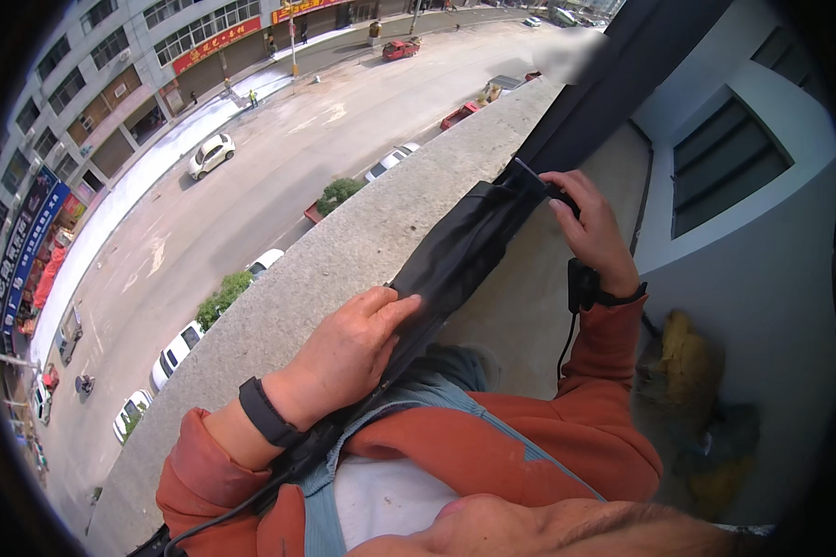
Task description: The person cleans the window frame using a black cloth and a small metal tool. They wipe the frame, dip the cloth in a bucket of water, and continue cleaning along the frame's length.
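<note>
A long black cloth (453, 257) lies folded along the top of a concrete ledge (362, 244). My left hand (352, 348) rests on its near part, the index finger stretched out and the other fingers bent over the edge; whether it grips the cloth cannot be told. Farther along, my right hand (589, 223) pinches a thin dark tool (563, 198) between thumb and fingers. The tool's slim grey end (529, 170) points up and left, against the dark fabric. Both wrists wear black straps, and a cable hangs from a small black device (582, 284) at the right one.
Beyond the ledge, far below, runs a street (251, 174) with parked cars, a white car (212, 156) and shopfronts. On the right stand a pale wall (731, 313) with a barred window (728, 163) and yellow and dark bundles (690, 355) on the floor.
</note>
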Action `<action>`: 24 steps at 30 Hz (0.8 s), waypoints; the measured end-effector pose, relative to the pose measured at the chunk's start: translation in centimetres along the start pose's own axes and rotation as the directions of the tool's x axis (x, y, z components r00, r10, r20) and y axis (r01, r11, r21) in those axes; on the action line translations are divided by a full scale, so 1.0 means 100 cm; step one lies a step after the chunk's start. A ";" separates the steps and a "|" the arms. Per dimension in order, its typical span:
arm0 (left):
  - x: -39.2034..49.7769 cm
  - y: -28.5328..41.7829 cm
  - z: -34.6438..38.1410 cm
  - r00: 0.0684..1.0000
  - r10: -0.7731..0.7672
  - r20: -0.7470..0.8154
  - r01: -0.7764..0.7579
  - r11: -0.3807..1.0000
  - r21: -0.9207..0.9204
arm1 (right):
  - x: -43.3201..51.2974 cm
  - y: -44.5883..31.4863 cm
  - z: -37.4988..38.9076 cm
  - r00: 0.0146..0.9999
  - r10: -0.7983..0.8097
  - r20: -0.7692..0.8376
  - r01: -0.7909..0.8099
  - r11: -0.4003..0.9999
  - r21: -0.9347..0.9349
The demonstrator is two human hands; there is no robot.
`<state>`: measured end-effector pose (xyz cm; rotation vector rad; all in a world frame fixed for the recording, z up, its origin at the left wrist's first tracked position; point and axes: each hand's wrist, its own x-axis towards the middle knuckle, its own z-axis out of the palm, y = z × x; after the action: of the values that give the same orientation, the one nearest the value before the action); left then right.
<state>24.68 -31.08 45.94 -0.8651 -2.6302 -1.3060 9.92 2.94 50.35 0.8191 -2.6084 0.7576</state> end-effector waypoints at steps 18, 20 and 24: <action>0.016 -0.013 0.015 0.993 0.080 -0.091 -0.083 0.996 -0.038 | 0.015 0.005 0.034 0.999 -0.041 0.030 0.048 0.942 -0.331; 0.017 -0.011 0.013 0.994 0.057 -0.093 -0.061 0.997 -0.043 | 0.008 -0.007 0.020 0.997 -0.068 0.026 0.072 0.972 -0.223; 0.018 -0.006 0.009 0.992 0.061 -0.107 -0.065 0.997 -0.029 | 0.008 -0.023 0.025 0.977 -0.090 0.191 0.138 0.957 -0.254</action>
<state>23.02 -29.88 45.45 -0.8506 -2.4875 -1.3434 10.34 -0.42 49.55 0.9831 -2.7081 0.3039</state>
